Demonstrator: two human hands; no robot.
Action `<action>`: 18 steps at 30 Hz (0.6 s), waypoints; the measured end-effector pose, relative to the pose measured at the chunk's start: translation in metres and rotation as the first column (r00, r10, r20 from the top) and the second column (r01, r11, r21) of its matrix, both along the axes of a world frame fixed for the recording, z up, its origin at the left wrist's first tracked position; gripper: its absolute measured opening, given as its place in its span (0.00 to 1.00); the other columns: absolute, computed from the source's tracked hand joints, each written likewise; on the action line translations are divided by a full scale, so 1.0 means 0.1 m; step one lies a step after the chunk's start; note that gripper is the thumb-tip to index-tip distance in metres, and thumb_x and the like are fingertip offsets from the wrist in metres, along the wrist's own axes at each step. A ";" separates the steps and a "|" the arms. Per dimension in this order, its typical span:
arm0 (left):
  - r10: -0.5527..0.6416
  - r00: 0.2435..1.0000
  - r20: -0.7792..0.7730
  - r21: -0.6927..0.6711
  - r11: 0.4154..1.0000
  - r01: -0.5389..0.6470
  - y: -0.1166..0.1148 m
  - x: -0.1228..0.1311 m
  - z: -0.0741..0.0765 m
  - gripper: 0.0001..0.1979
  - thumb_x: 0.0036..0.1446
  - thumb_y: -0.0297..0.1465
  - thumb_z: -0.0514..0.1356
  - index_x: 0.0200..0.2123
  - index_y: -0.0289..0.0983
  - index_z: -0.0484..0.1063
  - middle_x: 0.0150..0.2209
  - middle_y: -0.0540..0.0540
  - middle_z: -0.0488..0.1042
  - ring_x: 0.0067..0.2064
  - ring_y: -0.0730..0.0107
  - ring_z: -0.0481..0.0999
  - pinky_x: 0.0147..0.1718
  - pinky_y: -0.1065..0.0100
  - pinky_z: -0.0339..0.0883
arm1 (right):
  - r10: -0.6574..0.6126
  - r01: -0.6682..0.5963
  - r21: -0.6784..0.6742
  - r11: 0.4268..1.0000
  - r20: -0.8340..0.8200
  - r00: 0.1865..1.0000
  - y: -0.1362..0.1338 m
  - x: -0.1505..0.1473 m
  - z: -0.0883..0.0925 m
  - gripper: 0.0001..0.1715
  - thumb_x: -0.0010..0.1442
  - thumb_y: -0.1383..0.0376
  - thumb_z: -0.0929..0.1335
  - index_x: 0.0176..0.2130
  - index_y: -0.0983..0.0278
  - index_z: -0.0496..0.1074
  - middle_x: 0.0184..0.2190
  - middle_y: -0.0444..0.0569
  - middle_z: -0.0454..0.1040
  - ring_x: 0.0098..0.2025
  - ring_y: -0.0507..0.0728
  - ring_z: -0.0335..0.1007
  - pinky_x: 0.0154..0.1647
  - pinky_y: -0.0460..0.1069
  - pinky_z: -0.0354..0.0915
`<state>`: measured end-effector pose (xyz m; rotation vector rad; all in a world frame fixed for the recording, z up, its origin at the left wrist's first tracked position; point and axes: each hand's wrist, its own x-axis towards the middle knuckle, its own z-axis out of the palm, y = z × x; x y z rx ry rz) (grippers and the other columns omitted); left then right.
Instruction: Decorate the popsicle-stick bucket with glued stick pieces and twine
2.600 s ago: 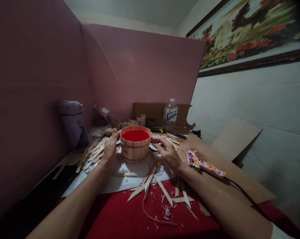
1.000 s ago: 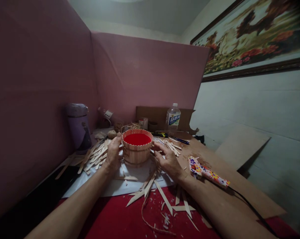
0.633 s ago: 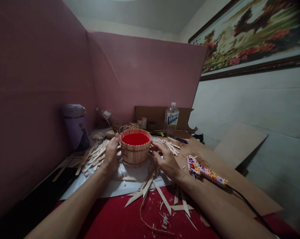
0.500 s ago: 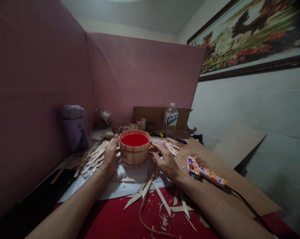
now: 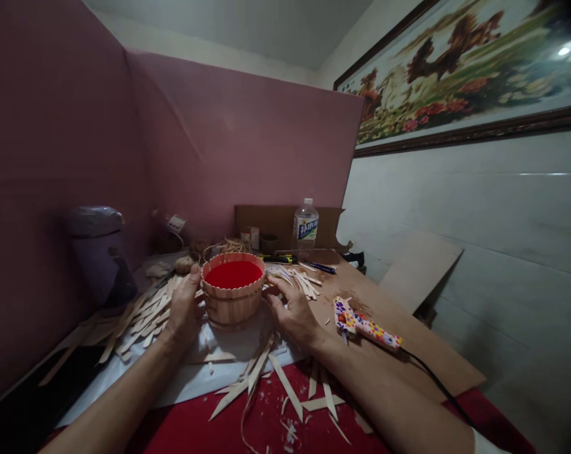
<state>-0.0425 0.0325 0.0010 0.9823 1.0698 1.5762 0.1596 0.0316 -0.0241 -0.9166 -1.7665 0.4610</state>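
Observation:
A round bucket (image 5: 234, 306) made of upright craft sticks, with a scalloped rim and a red inside, is between my two hands just above a white sheet (image 5: 171, 391). My left hand (image 5: 183, 309) grips its left side, thumb up near the rim. On the right side, my right hand (image 5: 292, 312) holds it with bent fingers near the band; some of those fingertips are hidden behind the wall. Loose craft sticks (image 5: 155, 312) lie fanned beside my left hand. Cut stick pieces (image 5: 285, 384) and a strand of twine (image 5: 244, 422) lie in front of the bucket.
A flower-patterned glue gun (image 5: 363, 325) with a black cord lies right on a brown board (image 5: 422, 362). Behind stand a clear bottle (image 5: 306, 230), a yellow-black utility knife (image 5: 280, 259) and a blue pen (image 5: 323, 268). A purple flask (image 5: 103, 258) stands left, near the pink partition.
The whole scene has shifted left in view as the head turned right. Both hands keep their hold on the bucket, which looks much the same.

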 end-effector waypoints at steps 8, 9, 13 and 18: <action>-0.010 0.999 0.047 0.026 1.000 0.009 0.01 0.00 -0.01 0.22 0.50 0.50 0.57 0.40 0.40 0.71 0.33 0.48 0.74 0.22 0.75 0.68 0.16 0.75 0.58 | -0.019 0.019 0.013 1.000 -0.012 1.000 0.00 -0.01 0.00 0.22 0.57 0.71 0.63 0.52 0.61 0.68 0.41 0.50 0.77 0.42 0.58 0.72 0.46 0.54 0.67; -0.008 0.999 0.053 0.034 0.999 0.007 0.01 -0.01 -0.02 0.21 0.50 0.49 0.57 0.39 0.40 0.71 0.33 0.48 0.74 0.23 0.74 0.69 0.17 0.75 0.59 | -0.023 0.023 0.011 1.000 -0.011 1.000 0.00 -0.02 0.01 0.22 0.57 0.71 0.63 0.52 0.61 0.68 0.41 0.50 0.77 0.42 0.58 0.72 0.46 0.54 0.67; -0.011 0.998 0.067 0.067 0.998 0.006 0.05 -0.02 -0.04 0.21 0.50 0.49 0.57 0.38 0.39 0.71 0.32 0.48 0.75 0.25 0.72 0.72 0.18 0.74 0.60 | -0.025 0.025 0.000 1.000 -0.002 1.000 0.01 -0.02 0.01 0.22 0.58 0.71 0.63 0.52 0.63 0.68 0.41 0.52 0.77 0.42 0.57 0.72 0.45 0.53 0.67; -0.020 0.997 0.079 0.045 0.999 0.017 0.06 -0.03 -0.06 0.23 0.49 0.50 0.57 0.40 0.39 0.72 0.34 0.47 0.76 0.25 0.70 0.73 0.18 0.73 0.61 | -0.013 0.013 0.014 1.000 -0.011 1.000 0.02 -0.01 -0.01 0.23 0.57 0.72 0.63 0.53 0.63 0.68 0.41 0.51 0.77 0.42 0.57 0.72 0.46 0.53 0.66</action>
